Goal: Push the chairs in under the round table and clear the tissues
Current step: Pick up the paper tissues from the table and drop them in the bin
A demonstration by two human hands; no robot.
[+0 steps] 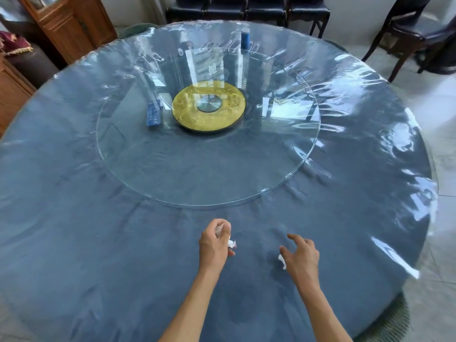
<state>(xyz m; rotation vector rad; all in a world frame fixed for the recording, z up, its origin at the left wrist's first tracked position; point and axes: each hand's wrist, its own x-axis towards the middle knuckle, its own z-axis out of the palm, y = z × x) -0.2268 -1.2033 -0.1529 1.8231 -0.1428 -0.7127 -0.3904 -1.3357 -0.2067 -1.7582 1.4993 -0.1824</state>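
Observation:
The round table has a blue cloth under clear plastic and fills most of the view. My left hand is closed around crumpled white tissue near the table's front. My right hand hovers with fingers spread just over a small white tissue lying on the cloth under its thumb side. A dark wooden chair stands away from the table at the back right.
A glass turntable with a gold hub sits in the middle, with a blue box and a blue can on it. Dark chairs line the far wall. Wooden cabinets stand at the left.

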